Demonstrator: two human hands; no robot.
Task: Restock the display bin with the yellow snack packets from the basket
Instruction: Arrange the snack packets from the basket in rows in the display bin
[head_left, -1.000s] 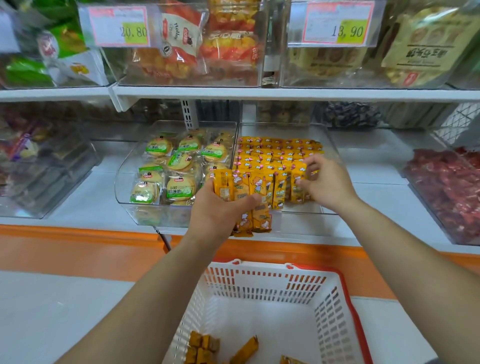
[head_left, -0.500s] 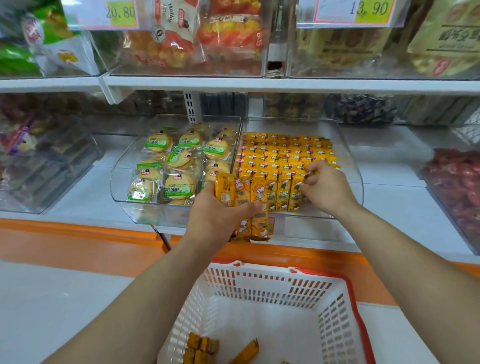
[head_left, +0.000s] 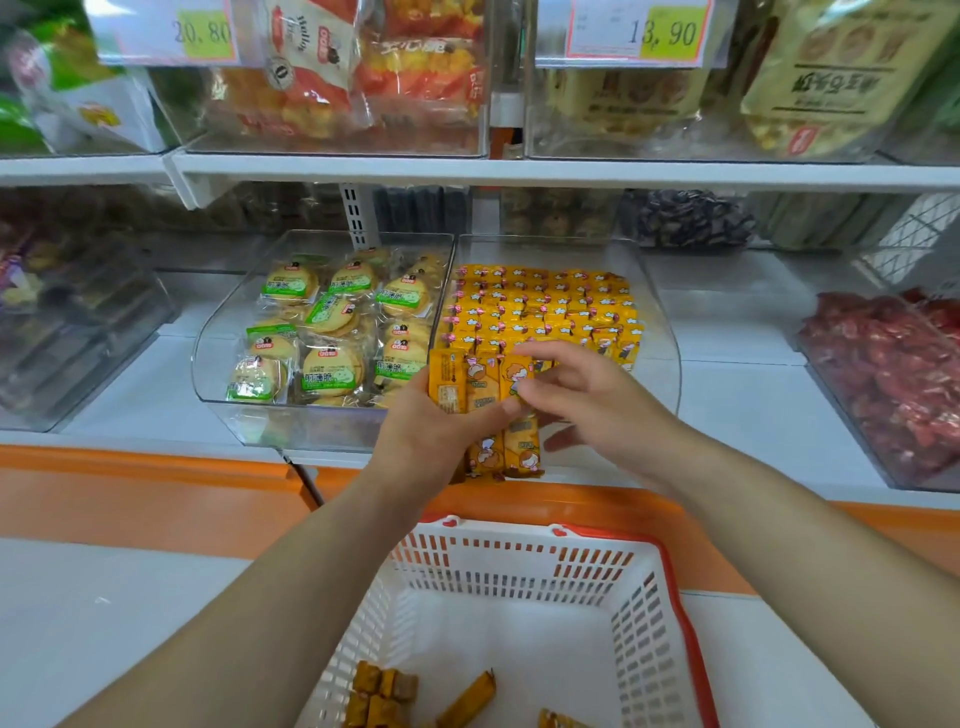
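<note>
The left grip (head_left: 436, 431) is wrapped round a fan of packets (head_left: 480, 389), thumb across their fronts and fingers behind. It holds them just in front of the bin (head_left: 670, 364) on the lower shelf. A couple of the packets hang below the palm and look less firmly caught than the upper ones. The right grip (head_left: 597, 405) has curved fingertips on the packet at the fan's right edge, with the thumb lower and apart. Whether that packet is actually pinched, I cannot tell.

The bin already carries tidy rows of the same packets standing close together, with room left at the front. A few more lie loose on the floor of the basket (head_left: 519, 571) below.

The packets look small and light, each a short bar in glossy film. The film is probably slick, so a stack held face to face may slide apart. The wrap should crinkle without harm, though the contents may crush if squeezed. The best hold is likely across the two flat faces at mid-length, not at the thin crimped ends. Peeling one off the fan's outer edge should disturb the rest least. The low-hanging ones may drop first.
</note>
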